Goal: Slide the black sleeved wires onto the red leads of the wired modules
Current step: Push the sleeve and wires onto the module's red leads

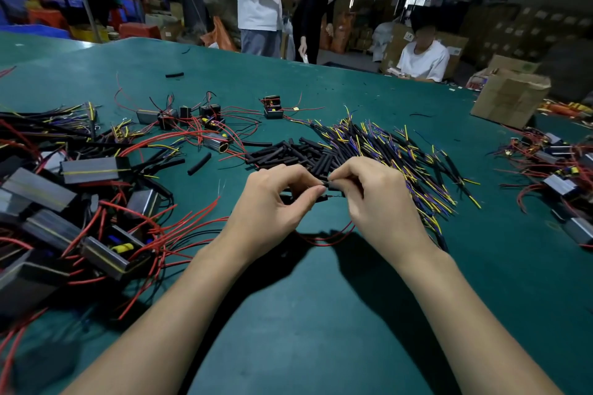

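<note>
So right now my left hand [276, 199] and right hand [369, 192] are together over the middle of the table [321, 298], fingertips nearly touching, both pinching the same small black sleeve [325, 184] from opposite sides. A red lead [324, 239] loops out from under my hands toward the near edge, so I'm guessing that's the one being threaded, though the actual joint is hidden behind my fingers and I can't tell how far in it's gone. Just beyond my hands there's the pile of loose sleeves [288, 154], and right of that, fanning toward the right edge, the heap of sleeved wires [401, 157] with yellow and purple ends. Modules [96, 170] with red leads are heaped along the left edge, a few more sit near the middle toward the far side, and another bunch lies by the right edge near a cardboard box [510, 99]. Tip for this step, just my take: keep the lead end short and stiff between thumb and finger so it doesn't buckle, line it up dead straight with the sleeve mouth, and push in small nudges with a slight twist, don't shove. Hold the sleeve lightly, since squeezing it flat would probably close the opening. Also watch that the trailing loop doesn't snag the other leads on the left.
</note>
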A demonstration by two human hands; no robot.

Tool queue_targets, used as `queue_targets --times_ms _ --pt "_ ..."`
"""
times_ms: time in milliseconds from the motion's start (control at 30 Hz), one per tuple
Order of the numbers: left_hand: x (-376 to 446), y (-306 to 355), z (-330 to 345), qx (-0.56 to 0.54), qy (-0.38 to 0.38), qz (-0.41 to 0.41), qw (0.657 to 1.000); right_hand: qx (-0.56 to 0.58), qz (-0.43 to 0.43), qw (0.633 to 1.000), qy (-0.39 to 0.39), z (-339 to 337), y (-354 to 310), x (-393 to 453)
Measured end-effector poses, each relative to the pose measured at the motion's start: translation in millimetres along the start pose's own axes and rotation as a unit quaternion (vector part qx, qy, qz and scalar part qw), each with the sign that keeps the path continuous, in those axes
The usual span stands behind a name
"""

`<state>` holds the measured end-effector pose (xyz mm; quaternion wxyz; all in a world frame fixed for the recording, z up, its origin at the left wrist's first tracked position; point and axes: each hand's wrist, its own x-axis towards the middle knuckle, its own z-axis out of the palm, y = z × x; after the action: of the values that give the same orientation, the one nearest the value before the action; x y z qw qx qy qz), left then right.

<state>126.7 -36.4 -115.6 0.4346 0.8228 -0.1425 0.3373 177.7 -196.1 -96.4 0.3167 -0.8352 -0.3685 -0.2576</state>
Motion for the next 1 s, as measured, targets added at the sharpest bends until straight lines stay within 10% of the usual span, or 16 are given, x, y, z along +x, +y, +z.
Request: queue_targets --times_ms 267,500,1000 --pt "-0.7 0.6 0.6 -0.012 -0.001 -0.016 1.0 0.102 0.051 0.993 -0.003 -7.4 2.6 1.7" --pt "-1.4 -0.1 0.3 -0.022 0.027 -0.03 0.999 0.465 0.268 0.838 0.097 -15.0 -2.2 4.4" --pt "-1.1 0.8 1.0 -0.019 0.034 -0.025 0.999 0.502 0.332 0.795 0.068 -7.0 -7.2 2.2"
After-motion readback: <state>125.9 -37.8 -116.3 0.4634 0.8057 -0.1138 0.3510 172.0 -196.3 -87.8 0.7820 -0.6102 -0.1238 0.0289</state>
